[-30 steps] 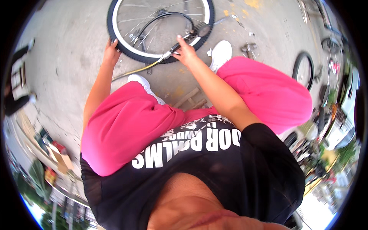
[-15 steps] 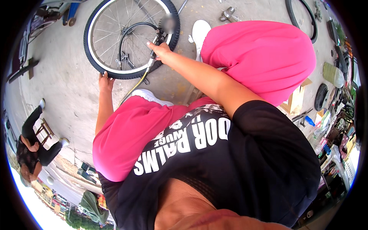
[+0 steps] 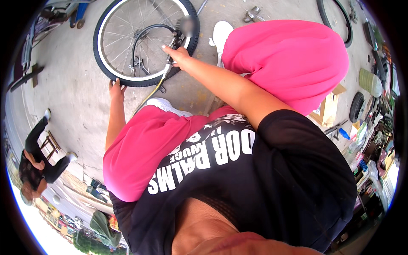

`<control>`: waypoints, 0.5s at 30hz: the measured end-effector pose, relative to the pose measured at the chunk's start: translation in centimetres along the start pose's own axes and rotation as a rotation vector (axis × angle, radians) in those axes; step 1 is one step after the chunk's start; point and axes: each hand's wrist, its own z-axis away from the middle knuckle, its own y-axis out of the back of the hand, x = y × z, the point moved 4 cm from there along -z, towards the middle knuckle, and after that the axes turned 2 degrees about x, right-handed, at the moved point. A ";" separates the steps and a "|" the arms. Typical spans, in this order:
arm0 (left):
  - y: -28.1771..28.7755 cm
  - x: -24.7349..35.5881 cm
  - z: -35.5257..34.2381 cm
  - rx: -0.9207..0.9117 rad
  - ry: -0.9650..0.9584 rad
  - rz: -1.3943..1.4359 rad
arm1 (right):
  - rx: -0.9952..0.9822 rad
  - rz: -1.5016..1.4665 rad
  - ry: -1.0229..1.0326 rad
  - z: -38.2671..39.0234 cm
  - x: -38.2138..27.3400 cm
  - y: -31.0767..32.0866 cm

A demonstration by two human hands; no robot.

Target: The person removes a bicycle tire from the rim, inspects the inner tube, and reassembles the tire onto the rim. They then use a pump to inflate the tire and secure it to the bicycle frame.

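Observation:
A bicycle wheel point(image 3: 98, 53) with a black tyre, white rim and thin spokes is in front of me at the top of the view. My left hand point(image 3: 117, 90) grips the near edge of its tyre, fingertips on the tread. Over the right side of the wheel, my right hand point(image 3: 180, 58) is closed around a tyre inflator point(image 3: 173, 43) with a round, blurred gauge point(image 3: 187, 26). From the inflator a short black hose point(image 3: 135, 46) curves across the spokes to the near part of the rim. A yellowish air hose point(image 3: 158, 88) runs from its lower end toward my left leg.
A metal tool point(image 3: 252, 14) lies on the concrete beyond my white shoe point(image 3: 222, 36). At the right are a loose tyre point(image 3: 347, 32), a cardboard box point(image 3: 327, 109), a small tyre point(image 3: 356, 107) and cluttered parts. A seated person point(image 3: 36, 157) is at the far left.

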 end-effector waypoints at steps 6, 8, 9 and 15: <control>-2.3 5.2 3.7 0.298 -1.003 -0.909 | -0.084 -0.023 -0.070 -0.3 0.3 0.1; -3.2 5.9 3.5 0.238 -0.975 -0.836 | -0.132 -0.040 -0.070 -1.7 1.2 0.2; -3.8 6.0 2.8 0.097 -0.953 -0.760 | -0.160 -0.045 -0.059 -3.0 1.4 -0.3; -4.6 4.8 3.0 -0.182 -0.789 -0.888 | -0.185 -0.027 -0.097 -2.1 1.5 -0.8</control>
